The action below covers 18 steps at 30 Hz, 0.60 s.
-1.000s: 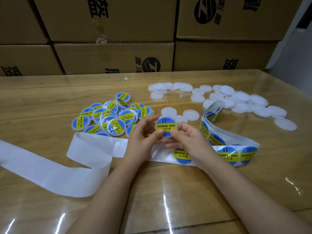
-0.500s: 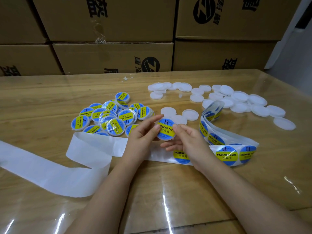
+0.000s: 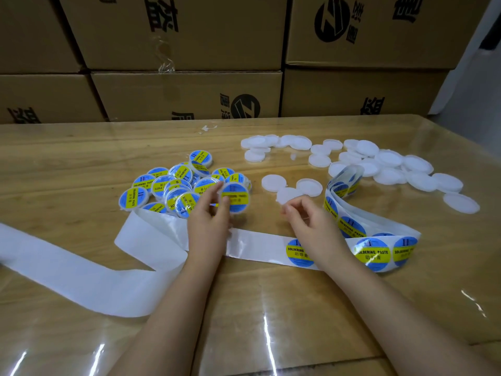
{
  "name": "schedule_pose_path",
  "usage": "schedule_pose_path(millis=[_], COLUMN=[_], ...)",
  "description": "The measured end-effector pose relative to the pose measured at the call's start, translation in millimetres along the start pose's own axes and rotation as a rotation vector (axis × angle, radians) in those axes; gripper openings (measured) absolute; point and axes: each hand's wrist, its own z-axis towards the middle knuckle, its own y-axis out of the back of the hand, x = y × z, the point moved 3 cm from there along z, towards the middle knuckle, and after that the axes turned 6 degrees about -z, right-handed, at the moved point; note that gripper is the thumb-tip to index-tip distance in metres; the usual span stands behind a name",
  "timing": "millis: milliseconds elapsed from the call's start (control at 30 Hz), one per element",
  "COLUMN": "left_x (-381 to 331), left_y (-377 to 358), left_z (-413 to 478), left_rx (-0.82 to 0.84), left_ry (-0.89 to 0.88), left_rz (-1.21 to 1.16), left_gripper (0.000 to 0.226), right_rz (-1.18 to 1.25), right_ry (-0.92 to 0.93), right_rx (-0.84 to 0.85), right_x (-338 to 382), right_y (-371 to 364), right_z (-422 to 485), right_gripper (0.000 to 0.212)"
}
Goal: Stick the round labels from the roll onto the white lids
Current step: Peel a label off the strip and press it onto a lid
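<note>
labelled lid (image 3: 235, 198) — held, face up | bare lids (image 3: 390, 161) — scattered right | label strip (image 3: 374, 252) unrolled

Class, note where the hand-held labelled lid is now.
In the head view, the left hand pinches the labelled lid left of centre, at the right edge of the pile of labelled lids.

Motion blur over the labelled lid (image 3: 235, 198); print illegible.
</note>
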Motion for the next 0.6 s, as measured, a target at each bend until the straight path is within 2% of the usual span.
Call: schedule_pose_path(millis=[100, 267, 400, 533, 600], left_x=[8, 12, 8, 1, 1], left_y=[8, 7, 8, 5, 5], left_z=[5, 5, 5, 2, 1], left_rx=[-0.097, -0.061, -0.061, -0.068, -0.067], left_ry=[0.128, 0.142, 0.065, -0.070, -0.120], left_rz=[0.061, 0.253, 0.412, 0.428, 0.441], left_gripper=[0.042, 0.059, 0.062, 0.061, 0.052], right_rz=[-0.256, -0.645, -0.708, -0.661, -0.630], right_ry=[0.105, 0.108, 0.098, 0.142, 0.153], right_rx=[-0.044, 0.169, 0.211, 0.100, 0.065], right_x=[-2, -12, -14, -8, -7], right_y=[3, -6, -7, -5, -4], right_z=[3, 6, 5, 5, 5], right_gripper=[0.018, 0.049, 0.055, 0.046, 0.039])
